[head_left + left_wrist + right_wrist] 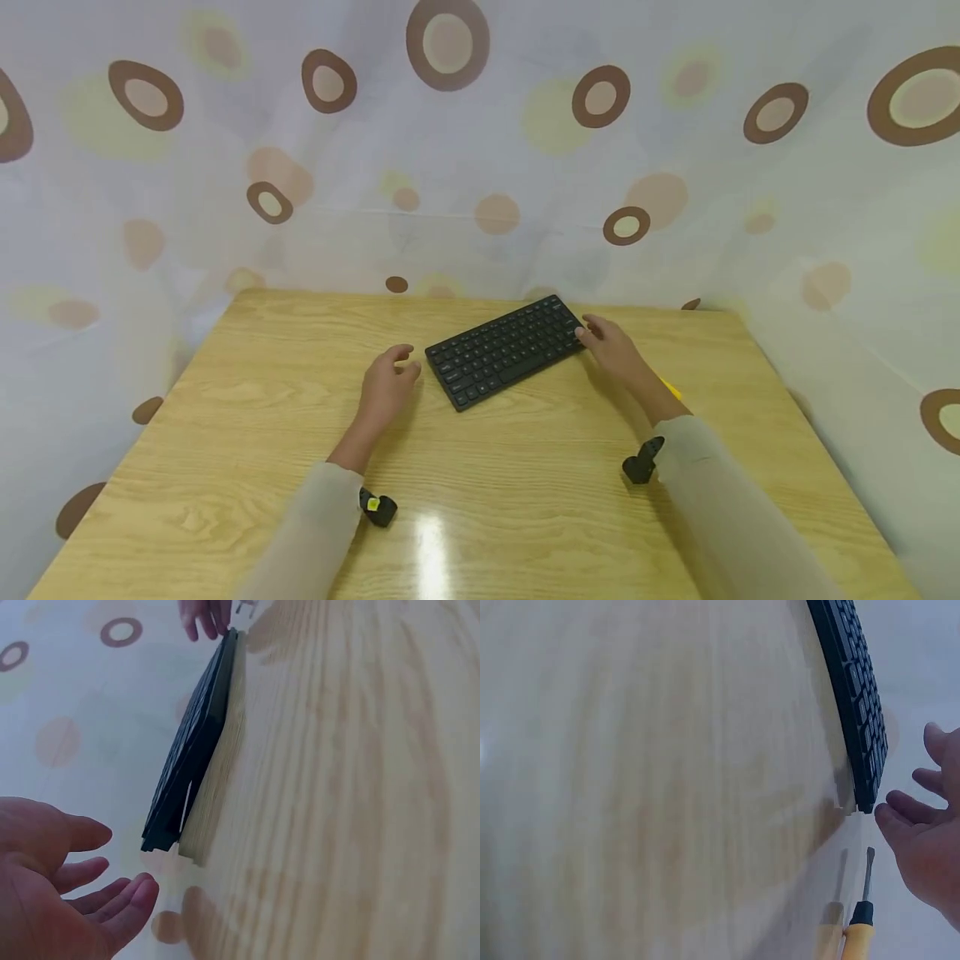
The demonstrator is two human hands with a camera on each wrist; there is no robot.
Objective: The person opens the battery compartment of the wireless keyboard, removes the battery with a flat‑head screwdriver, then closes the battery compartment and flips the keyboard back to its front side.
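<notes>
A slim black keyboard (506, 352) lies at a slant on the wooden table, its right end farther back. To the left of its left end, my left hand (385, 389) is held with loosely bent fingers and grips nothing. The left wrist view shows a gap between this hand (67, 892) and the near end of the keyboard (196, 742). My right hand (617, 354) is at the keyboard's right end, its fingertips right by the edge. In the right wrist view its fingers (907, 808) are spread loosely beside the keyboard's corner, curled around nothing.
A screwdriver with a yellow handle (859, 941) lies on the table past the keyboard's right end, mostly hidden behind my right forearm in the head view. Behind the wooden table (480, 500) hangs a white curtain (450, 150) with brown circles, also along both sides.
</notes>
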